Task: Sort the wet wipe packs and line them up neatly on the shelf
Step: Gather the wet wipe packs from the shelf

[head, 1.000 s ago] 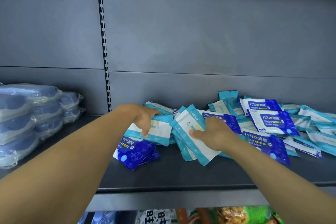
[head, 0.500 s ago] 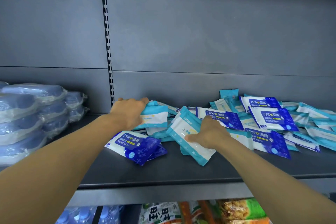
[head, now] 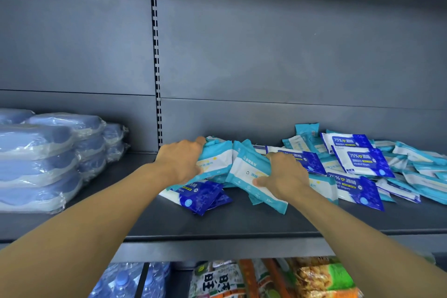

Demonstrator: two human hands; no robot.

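Two teal-and-white wipe packs are held, one by each hand. One teal pack (head: 214,161) is gripped by the left hand (head: 180,161) near the back of the shelf (head: 242,225). Another teal pack (head: 251,176) is pinched by the right hand (head: 284,175), tilted toward the shelf's front edge. A dark blue pack (head: 200,197) lies under the left hand. A messy pile of packs (head: 362,164) is spread toward the shelf's right end. Wrapped blue bundles (head: 48,157) are stacked at its left end.
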